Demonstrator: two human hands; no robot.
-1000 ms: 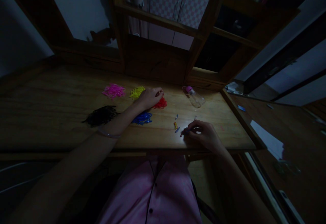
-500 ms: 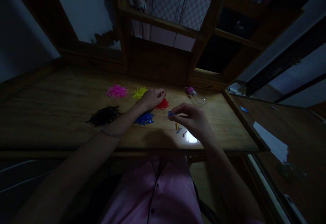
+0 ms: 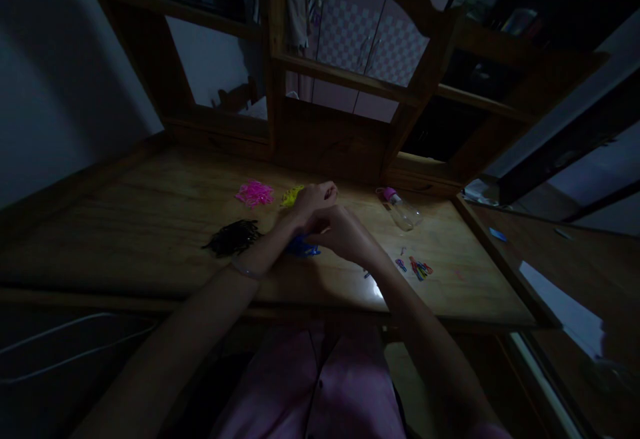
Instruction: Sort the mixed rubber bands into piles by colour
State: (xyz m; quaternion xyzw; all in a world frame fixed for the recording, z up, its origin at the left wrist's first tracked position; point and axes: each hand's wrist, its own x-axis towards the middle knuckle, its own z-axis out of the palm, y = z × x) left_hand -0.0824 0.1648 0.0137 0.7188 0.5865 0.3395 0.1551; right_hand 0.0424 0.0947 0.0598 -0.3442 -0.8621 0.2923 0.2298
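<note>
My left hand (image 3: 314,200) is closed, its fingers curled around something I cannot make out. Just below and partly against it, my right hand (image 3: 343,231) bends inward, fingers curled and tips largely hidden. Beneath the two hands lies a pile of blue bands (image 3: 303,247), thin loops like rubber bands. A yellow pile (image 3: 291,196) shows behind my left wrist, with a pink pile (image 3: 255,192) farther left. Black bands (image 3: 234,237) form another heap left of my left forearm. The red pile is covered by my hands.
Right of my right forearm lies a small multicoloured cluster (image 3: 420,268), with a few loose pieces (image 3: 401,264) beside it. A clear bottle with a pink cap (image 3: 404,214) lies farther back. A wooden shelf unit (image 3: 330,136) rises behind the table; papers (image 3: 563,306) lie on a surface at right.
My right hand has moved left from the small pieces to meet my left hand over the blue pile. The multicoloured cluster it hid has come into view. The camera view has shifted.
</note>
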